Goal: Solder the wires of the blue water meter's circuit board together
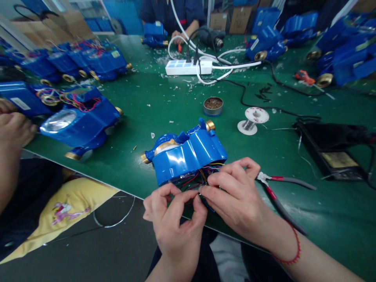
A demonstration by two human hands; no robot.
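Note:
A blue meter housing [188, 154] with brass pipe ends lies tipped on its side near the table's front edge, its open side towards me. Thin coloured wires [202, 172] come out of it. Both my hands meet at these wires. My left hand [179, 223] has thumb and forefinger pinched together below the housing; what is between them is too small to make out. Close beside it, my right hand [235, 196] also has its fingers closed at the wires, its fingertips hiding what they hold. Pliers with red and grey handles [274, 192] lie right behind my right hand.
A round tin [213, 106], a solder spool [252, 120] and a black soldering stand [329, 152] lie beyond my hands. A white power strip [188, 67] with cables is further back. More blue meters [85, 117] stand left and right. Other people's hands [14, 127] are at left and across.

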